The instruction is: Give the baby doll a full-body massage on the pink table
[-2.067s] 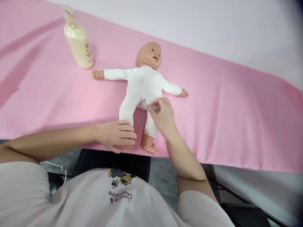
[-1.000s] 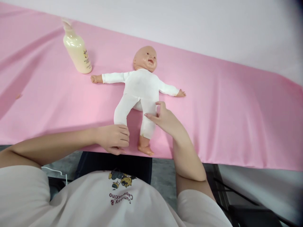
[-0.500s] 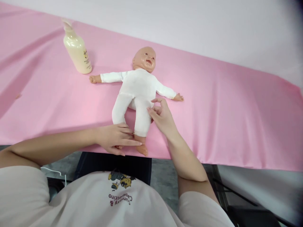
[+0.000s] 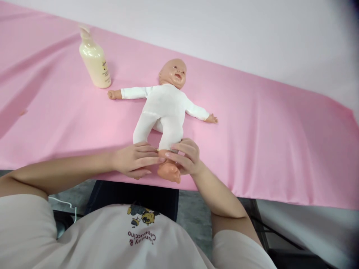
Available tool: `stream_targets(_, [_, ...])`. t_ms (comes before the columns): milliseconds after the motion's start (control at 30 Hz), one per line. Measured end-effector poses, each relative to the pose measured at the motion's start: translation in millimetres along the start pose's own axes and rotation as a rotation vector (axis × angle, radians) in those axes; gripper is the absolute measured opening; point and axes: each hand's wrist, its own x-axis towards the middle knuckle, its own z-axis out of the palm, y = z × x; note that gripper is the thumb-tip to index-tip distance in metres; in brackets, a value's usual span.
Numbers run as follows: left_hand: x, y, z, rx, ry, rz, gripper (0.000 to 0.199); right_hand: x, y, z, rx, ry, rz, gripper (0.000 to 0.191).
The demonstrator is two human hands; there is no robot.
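A baby doll [image 4: 165,101] in a white cloth body lies on its back, arms spread, head away from me. My right hand [image 4: 186,157] is closed around the ankle of the doll's leg on the right. The bare foot [image 4: 169,172] of that leg shows below my fingers, its toes turned to the right. My left hand [image 4: 137,160] lies across the lower end of the other leg, fingers stretched out, fingertips touching the ankle my right hand holds. It hides most of the foot beneath it.
A pump bottle [image 4: 97,67] of pale yellow liquid stands beyond the doll's arm on the left. Pink cloth [image 4: 266,142] covers the table, with its front edge just below the doll's feet. A white surface [image 4: 252,33] rises behind.
My right hand has moved down from the doll's thigh to its ankle and closed there. The doll's foot has lifted and turned. My left hand has stayed nearly in place.
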Motion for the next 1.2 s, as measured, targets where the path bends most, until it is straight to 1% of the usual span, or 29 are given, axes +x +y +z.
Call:
stream_targets(33, [0,0,0.0,0.004,-0.006,-0.003,0.047,2,-2,1,-0.002,0.007,-0.013,0.02])
stream_targets(100, [1,1,-0.3,-0.001,-0.012,-0.02,0.04,7,-5,1,0.002,-0.036,-0.001,0.013])
stream_targets(167, [1,0,-1.0,-0.01,-0.004,-0.04,0.035,12,-8,1,-0.013,-0.122,-0.002,0.011])
stream_targets(267, [1,0,-2.2,-0.024,0.004,-0.056,0.034,20,-9,1,-0.063,-0.202,-0.085,0.011])
stream_targets(333, [2,0,-2.7,-0.027,0.006,-0.057,0.041,23,-10,2,-0.078,-0.215,-0.136,0.013])
stream_targets(400, [3,0,-2.8,-0.017,0.005,-0.06,0.047,22,-10,5,-0.069,-0.231,-0.156,0.019])
stream_targets(467, [3,1,-2.4,-0.002,0.004,-0.066,0.049,20,-11,7,-0.059,-0.263,-0.145,0.027])
stream_targets(567, [3,2,-1.4,-0.003,0.006,-0.057,0.047,16,-11,8,-0.051,-0.294,-0.118,0.032])
stream_targets(667, [2,3,-1.8,0.001,-0.002,-0.044,0.041,18,-12,6,0.026,-0.256,-0.122,0.032])
stream_targets(767, [3,3,-4.1,0.006,-0.053,-0.03,0.033,23,-15,5,0.089,-0.187,-0.139,0.029])
stream_targets(933, [1,1,-6.1,0.031,-0.103,-0.006,0.035,29,-19,4,0.056,-0.094,-0.163,0.032])
stream_targets(1100, [-2,0,-3.9,0.029,-0.148,0.001,0.04,30,-21,2,0.044,-0.126,-0.19,0.038])
stream_targets(1200, [-1,0,-4.1,0.009,-0.129,-0.017,0.04,32,-22,0,0.06,-0.127,-0.229,0.043])
